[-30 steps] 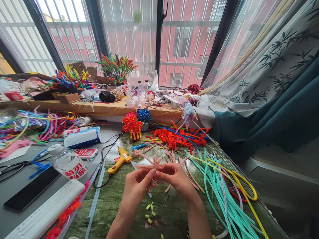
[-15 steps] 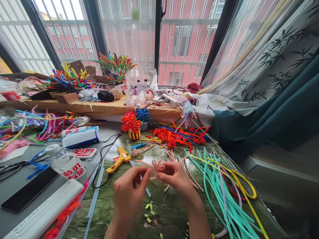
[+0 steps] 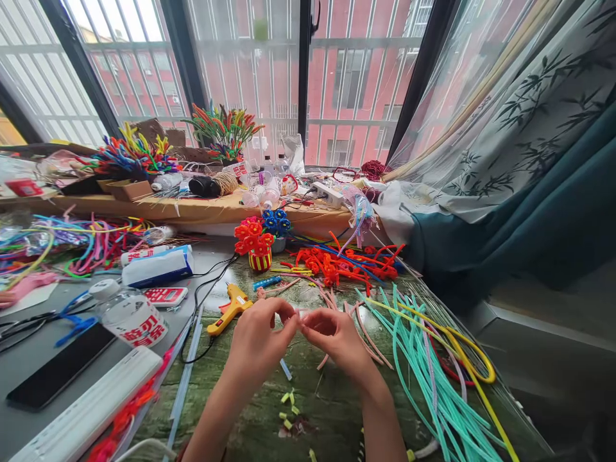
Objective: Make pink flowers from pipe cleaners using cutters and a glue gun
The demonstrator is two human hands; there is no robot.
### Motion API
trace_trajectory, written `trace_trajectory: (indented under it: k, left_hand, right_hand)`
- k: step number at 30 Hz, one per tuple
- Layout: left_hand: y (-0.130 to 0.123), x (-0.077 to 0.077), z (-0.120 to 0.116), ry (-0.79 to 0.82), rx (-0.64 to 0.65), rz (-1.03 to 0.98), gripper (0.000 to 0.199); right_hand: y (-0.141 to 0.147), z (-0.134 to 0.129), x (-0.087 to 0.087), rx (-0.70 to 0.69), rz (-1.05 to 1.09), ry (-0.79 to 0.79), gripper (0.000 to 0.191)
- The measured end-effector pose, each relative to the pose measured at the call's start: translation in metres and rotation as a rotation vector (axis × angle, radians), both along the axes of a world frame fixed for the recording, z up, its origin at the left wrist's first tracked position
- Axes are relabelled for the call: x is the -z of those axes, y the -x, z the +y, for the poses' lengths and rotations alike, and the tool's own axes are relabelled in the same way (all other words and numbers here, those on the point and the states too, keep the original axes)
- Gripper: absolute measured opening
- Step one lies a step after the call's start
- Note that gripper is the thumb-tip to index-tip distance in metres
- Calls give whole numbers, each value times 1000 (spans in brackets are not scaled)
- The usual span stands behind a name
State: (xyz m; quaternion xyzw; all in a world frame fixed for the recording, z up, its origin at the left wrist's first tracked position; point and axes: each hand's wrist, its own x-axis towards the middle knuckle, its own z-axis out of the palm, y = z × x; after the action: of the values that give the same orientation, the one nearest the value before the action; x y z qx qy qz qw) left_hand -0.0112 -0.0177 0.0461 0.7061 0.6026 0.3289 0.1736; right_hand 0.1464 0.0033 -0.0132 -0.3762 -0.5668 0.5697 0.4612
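Over the middle of the table, my left hand (image 3: 262, 333) and my right hand (image 3: 339, 337) meet at the fingertips, both pinched closed. Between them is a pink pipe-cleaner flower (image 3: 302, 312), almost wholly hidden by the fingers. Loose pink pipe cleaners (image 3: 368, 330) lie behind and to the right of my right hand. A yellow glue gun (image 3: 231, 309) rests just left of my left hand, and a clear glue stick (image 3: 285, 369) lies below it. Small yellow-green offcuts (image 3: 289, 410) are scattered on the table between my forearms.
Turquoise pipe cleaners (image 3: 423, 366) spread at right. Red pipe-cleaner pieces (image 3: 332, 263) and a striped pot of red flowers (image 3: 260, 260) stand behind. At left are a water bottle (image 3: 132, 317), a phone (image 3: 60, 366) and a white power strip (image 3: 91, 410). Another person's fingers (image 3: 6, 299) show at the left edge.
My left hand has moved up and right to meet my right fingertips. The pink flower's loops, visible before, are now covered by the fingers.
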Motion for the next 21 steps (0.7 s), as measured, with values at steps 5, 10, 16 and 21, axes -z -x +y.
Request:
trace_trajectory:
  k: [5,10,16,21]
  left_hand:
    - [-1,7,-2,44,-68,-442,24]
    - [-6,15,-7,104,-82,-665,29]
    - [2,22,0,59,-60,-473,31]
    - [12,14,4,125,44,-379,28]
  right_hand:
    - [2,2,1,-53,257,103,29]
    - [5,-1,-5,-74,274,90,31]
    - [6,-2,-8,-39,241,80,30]
    - [2,-3,-6,-89,217,101,31]
